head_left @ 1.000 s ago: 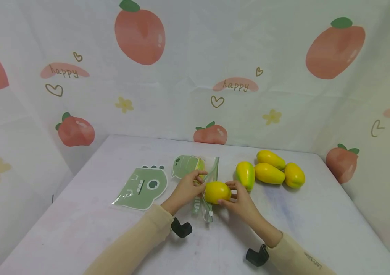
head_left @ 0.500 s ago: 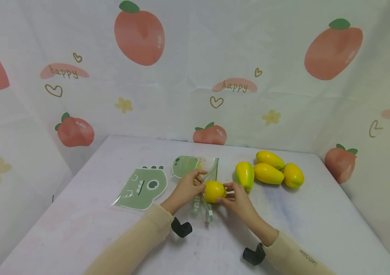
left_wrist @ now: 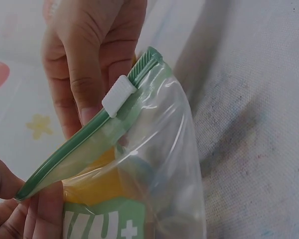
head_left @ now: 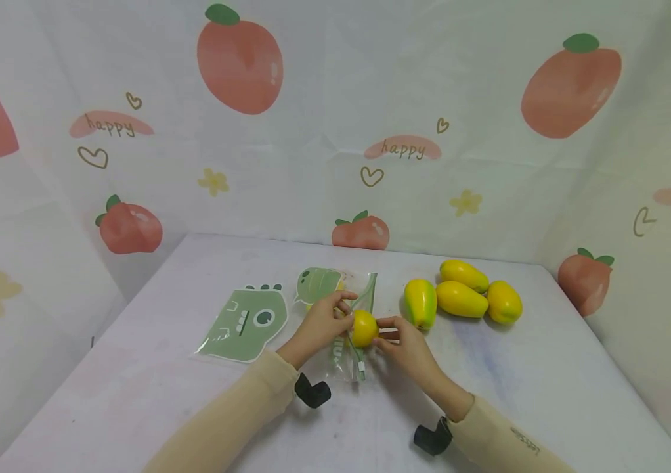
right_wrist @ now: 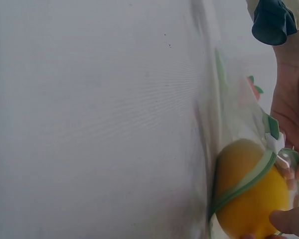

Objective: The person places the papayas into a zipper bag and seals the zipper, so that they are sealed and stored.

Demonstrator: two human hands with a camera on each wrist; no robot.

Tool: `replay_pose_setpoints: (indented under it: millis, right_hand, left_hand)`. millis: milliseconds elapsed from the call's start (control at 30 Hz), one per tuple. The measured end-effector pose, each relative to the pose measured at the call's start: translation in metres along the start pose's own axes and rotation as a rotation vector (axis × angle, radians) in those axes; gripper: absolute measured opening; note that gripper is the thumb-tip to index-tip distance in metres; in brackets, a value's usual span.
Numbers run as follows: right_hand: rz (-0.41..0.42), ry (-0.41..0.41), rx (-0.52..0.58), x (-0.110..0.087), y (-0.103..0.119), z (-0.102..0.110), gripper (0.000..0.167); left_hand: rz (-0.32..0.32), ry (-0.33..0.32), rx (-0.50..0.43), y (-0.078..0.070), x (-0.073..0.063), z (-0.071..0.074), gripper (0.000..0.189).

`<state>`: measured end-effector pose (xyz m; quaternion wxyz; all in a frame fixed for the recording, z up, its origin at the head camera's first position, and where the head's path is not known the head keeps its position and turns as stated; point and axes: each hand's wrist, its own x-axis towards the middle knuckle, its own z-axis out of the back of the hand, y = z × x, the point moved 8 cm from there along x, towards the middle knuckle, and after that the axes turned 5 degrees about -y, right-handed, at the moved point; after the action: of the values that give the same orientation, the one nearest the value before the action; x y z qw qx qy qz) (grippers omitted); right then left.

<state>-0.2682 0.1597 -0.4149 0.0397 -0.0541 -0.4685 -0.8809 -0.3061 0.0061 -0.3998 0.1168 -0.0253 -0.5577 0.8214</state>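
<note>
In the head view my left hand [head_left: 325,323] pinches the mouth of a clear zip bag [head_left: 343,368] with a green print. The bag's green zip strip and white slider [left_wrist: 118,96] show in the left wrist view; the mouth gapes. My right hand [head_left: 408,347] holds a yellow mango [head_left: 365,328] by its near end, thumb and fingertips on it. The mango's far end is inside the bag mouth, and the right wrist view has the zip strip [right_wrist: 249,184] lying across it. More yellow shows through the bag beyond my left hand.
Several yellow-green mangoes [head_left: 462,299] lie together on the white table [head_left: 548,368] at the right. A flat bag [head_left: 247,322] with a green one-eyed monster print lies at the left. A fruit-printed cloth [head_left: 312,131] hangs behind the table.
My right hand has moved left, pushing the mango deeper into the bag mouth, so less of it shows. The left hand has stayed in place on the bag.
</note>
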Motion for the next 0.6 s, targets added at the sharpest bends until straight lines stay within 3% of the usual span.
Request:
replay_pose_setpoints:
  millis: [333,600]
  right_hand:
    - [0.036,0.028,-0.051,0.0029,0.0051,-0.0051,0.035]
    - [0.069,0.032,-0.02,0.0032,0.0059,-0.0089,0.033]
  left_hand:
    - [0.016,0.012,-0.008,0.0003,-0.0009,0.0,0.041]
    - [0.004,0.011,-0.018,-0.0033,-0.0025,-0.0009,0.041]
